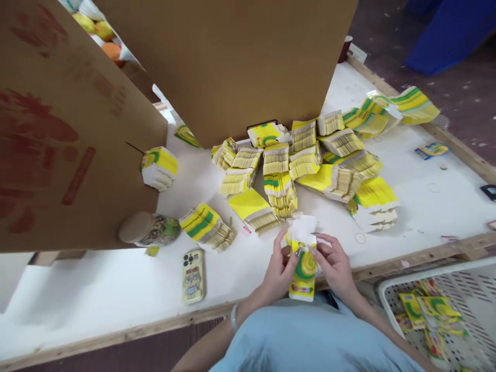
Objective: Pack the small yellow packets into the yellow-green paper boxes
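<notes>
A yellow and green printed carton [304,271] with white flaps at its top is between my two hands, close to my body at the table's front edge. My left hand [282,266] grips its left side, thumb on the printed front. On the other side my right hand [334,264] has its fingers bent around the carton's upper right edge. Just beyond lie stacks of flat folded cartons [281,192], fanned out in several bundles. Another fanned bundle [207,227] rests to the left of my hands.
Tall brown cardboard boxes [232,62] stand at the back and left. A jar [151,229] lies beside the left box, with a phone [193,276] nearer. At lower right, a white perforated basket [391,287] holds several yellow packs. A small packet [432,150] lies far right.
</notes>
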The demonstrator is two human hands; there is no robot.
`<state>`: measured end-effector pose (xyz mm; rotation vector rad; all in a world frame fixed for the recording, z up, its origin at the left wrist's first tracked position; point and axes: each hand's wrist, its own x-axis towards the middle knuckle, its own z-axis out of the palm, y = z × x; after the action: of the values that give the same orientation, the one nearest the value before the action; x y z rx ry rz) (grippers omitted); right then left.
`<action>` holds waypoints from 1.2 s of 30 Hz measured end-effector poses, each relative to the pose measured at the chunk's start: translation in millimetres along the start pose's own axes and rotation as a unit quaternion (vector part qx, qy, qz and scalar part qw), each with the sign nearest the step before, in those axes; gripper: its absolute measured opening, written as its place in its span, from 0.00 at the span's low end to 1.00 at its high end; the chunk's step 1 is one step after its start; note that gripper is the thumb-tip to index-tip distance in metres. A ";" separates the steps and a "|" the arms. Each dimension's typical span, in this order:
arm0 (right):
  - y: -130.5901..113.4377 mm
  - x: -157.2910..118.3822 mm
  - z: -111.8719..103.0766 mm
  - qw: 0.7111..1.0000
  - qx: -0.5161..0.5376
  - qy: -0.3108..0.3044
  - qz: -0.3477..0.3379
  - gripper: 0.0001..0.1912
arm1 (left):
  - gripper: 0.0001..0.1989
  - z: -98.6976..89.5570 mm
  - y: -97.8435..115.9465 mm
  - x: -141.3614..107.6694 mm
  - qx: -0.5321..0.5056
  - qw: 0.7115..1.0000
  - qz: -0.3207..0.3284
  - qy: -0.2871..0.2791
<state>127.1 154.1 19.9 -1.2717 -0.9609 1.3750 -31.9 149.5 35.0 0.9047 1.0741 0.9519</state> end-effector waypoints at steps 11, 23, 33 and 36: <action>15.6 -18.2 -0.9 0.998 -0.043 -0.048 0.016 0.19 | 0.24 -9.1 -21.4 -9.4 0.068 0.996 0.037 -0.032; -2.0 -10.1 -34.7 0.959 -0.177 -0.177 -0.128 0.28 | 0.31 -10.1 7.0 -1.5 0.112 0.993 0.003 -0.048; -23.0 -10.5 -29.7 0.962 0.010 -0.243 0.128 0.25 | 0.28 -10.4 9.6 -2.1 0.178 0.979 0.003 -0.100; -24.4 -7.1 -34.8 0.957 0.032 -0.243 0.157 0.27 | 0.30 -8.6 7.3 -3.7 0.175 0.981 0.005 -0.088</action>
<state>164.8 149.4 40.3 -1.0865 -1.0560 2.0155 -42.1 149.5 40.9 1.2593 1.1017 0.6844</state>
